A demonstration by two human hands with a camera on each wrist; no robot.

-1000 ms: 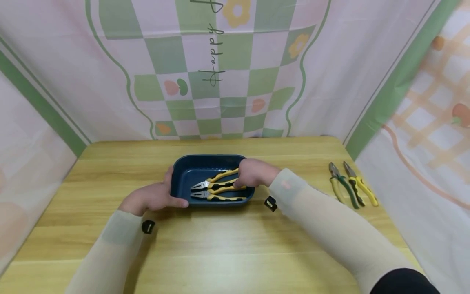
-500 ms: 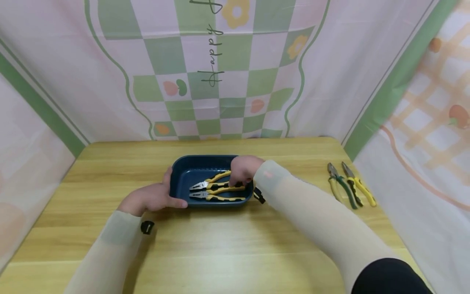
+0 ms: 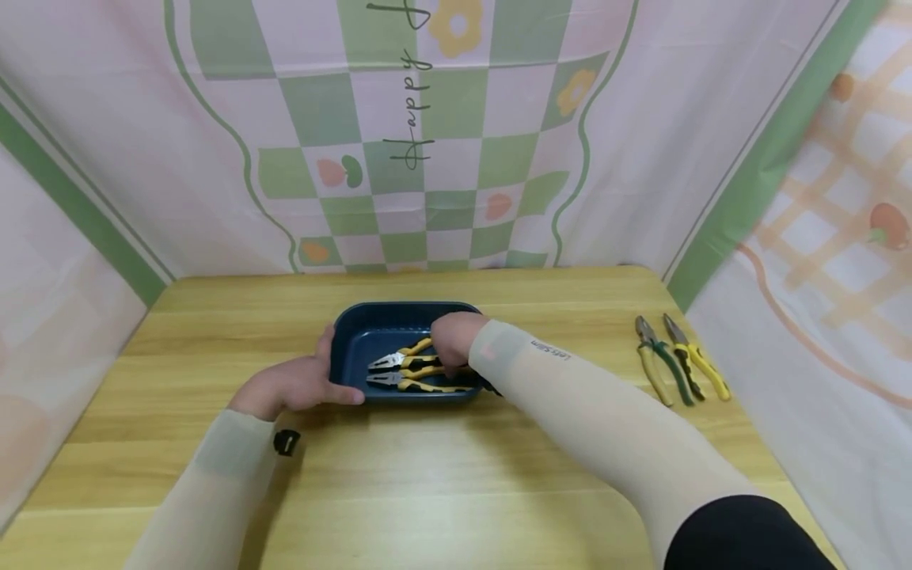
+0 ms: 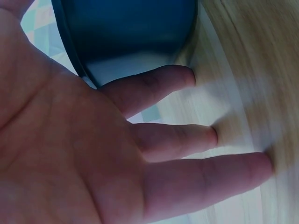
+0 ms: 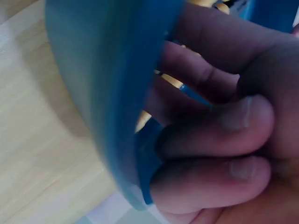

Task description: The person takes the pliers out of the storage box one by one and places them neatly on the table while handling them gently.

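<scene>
My left hand (image 3: 295, 384) braces the left end of a dark blue tray (image 3: 388, 313), its thumb along the front corner. In the left wrist view the fingers (image 4: 210, 177) stretch straight out beside the tray, fingertips right at the table. Two pairs of combination pliers with yellow-and-black handles lie in the tray, jaws leftward: the rear pliers (image 3: 387, 361) and the front pliers (image 3: 385, 379). My right hand (image 3: 456, 336) reaches down over their handles. In the right wrist view two fingers (image 5: 210, 182) are curled; I cannot tell whether the others grip a handle, as the fingertips are hidden.
On the right of the wooden table (image 3: 427, 491) lie green-and-tan pliers (image 3: 663, 356) and yellow-and-black long-nose pliers (image 3: 694, 356), side by side. A printed curtain (image 3: 456, 158) hangs close behind the table's back edge and along both sides.
My right hand has moved left and inward from the tray's right end, covering more of the pliers' handles. The left hand and the tray stay in place.
</scene>
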